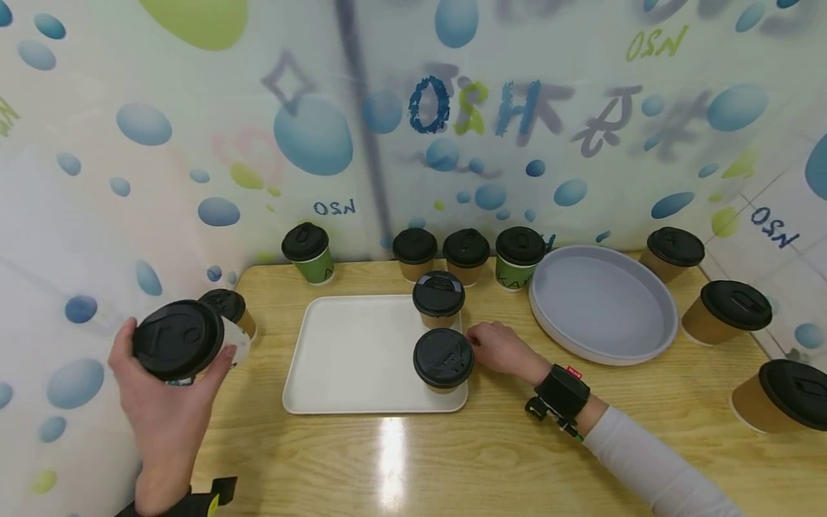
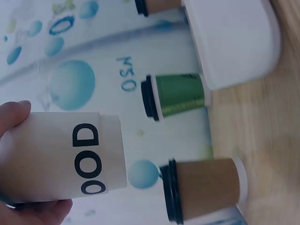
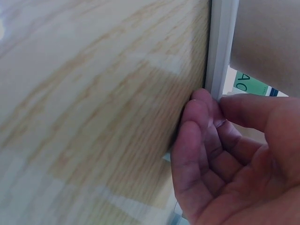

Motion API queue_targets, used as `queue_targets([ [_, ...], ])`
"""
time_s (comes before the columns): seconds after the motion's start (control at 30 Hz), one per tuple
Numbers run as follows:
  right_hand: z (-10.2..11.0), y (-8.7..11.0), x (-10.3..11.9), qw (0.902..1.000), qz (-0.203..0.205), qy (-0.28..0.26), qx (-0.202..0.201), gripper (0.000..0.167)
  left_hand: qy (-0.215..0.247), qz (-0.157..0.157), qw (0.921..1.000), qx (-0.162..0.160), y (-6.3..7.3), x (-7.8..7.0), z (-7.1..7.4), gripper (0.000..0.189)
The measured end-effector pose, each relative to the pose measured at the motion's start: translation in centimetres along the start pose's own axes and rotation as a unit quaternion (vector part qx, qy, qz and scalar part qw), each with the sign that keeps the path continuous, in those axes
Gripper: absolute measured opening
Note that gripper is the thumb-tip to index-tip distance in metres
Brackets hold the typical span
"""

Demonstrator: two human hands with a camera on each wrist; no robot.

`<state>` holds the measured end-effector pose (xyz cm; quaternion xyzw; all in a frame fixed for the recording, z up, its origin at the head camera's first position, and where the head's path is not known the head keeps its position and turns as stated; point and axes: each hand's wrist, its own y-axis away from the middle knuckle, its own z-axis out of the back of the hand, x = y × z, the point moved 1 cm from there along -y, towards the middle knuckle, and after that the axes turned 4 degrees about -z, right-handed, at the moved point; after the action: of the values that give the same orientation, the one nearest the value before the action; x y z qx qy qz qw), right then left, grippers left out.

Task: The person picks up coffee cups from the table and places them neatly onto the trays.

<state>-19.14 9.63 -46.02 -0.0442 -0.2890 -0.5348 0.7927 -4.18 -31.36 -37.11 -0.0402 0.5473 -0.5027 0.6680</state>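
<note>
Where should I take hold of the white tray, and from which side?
I'd take the white tray by its raised short rims, from left and right. Your right hand is at the right rim, beside two lidded cups, so that end is probably heavier. Set down the white cup in your left hand first.

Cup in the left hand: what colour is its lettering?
Black lettering on a white cup, clearest in left wrist view.

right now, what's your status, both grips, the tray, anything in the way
Left grip holding white takeaway cup, raised. Right grip pinching white rectangular tray by right rim. Possibly in the way: two black-lidded cups on tray's right side.
</note>
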Motion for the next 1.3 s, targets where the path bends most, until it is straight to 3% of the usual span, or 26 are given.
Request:
queue_targets([
  [0.13, 0.1, 0.0, 0.1, 1.0000, -0.004, 0.000, 0.000, 0.028, 0.024, 0.009, 0.9987, 0.044, -0.1, -1.6, -1.4, 0.109],
  [0.27, 0.1, 0.0, 0.1, 1.0000, -0.002, -0.004, 0.001, 0.028, 0.042, -0.022, 0.9952, 0.086, -0.4, -2.6, -3.1, 0.109],
  [0.37, 0.1, 0.0, 0.0, 1.0000, -0.001, -0.007, 0.002, 0.028, 0.049, -0.054, 0.9895, 0.125, -0.5, -3.3, -4.7, 0.108],
  [0.47, 0.1, 0.0, -0.1, 1.0000, -0.003, -0.006, 0.002, 0.028, 0.073, -0.050, 0.9811, 0.172, -0.5, -3.7, -6.4, 0.105],
  [0.6, 0.0, 0.0, -0.1, 1.0000, -0.004, 0.001, 0.000, 0.029, 0.113, -0.033, 0.9679, 0.222, -0.3, -3.8, -8.6, 0.099],
  [0.87, -0.1, -0.3, -0.1, 0.9999, -0.012, 0.002, 0.007, 0.027, 0.172, -0.043, 0.9435, 0.280, -0.3, -3.4, -12.0, 0.095],
  [1.3, 0.0, -0.4, 0.0, 0.9999, -0.007, 0.007, 0.013, 0.026, 0.161, -0.017, 0.9210, 0.354, 0.2, -2.4, -16.5, 0.100],
])
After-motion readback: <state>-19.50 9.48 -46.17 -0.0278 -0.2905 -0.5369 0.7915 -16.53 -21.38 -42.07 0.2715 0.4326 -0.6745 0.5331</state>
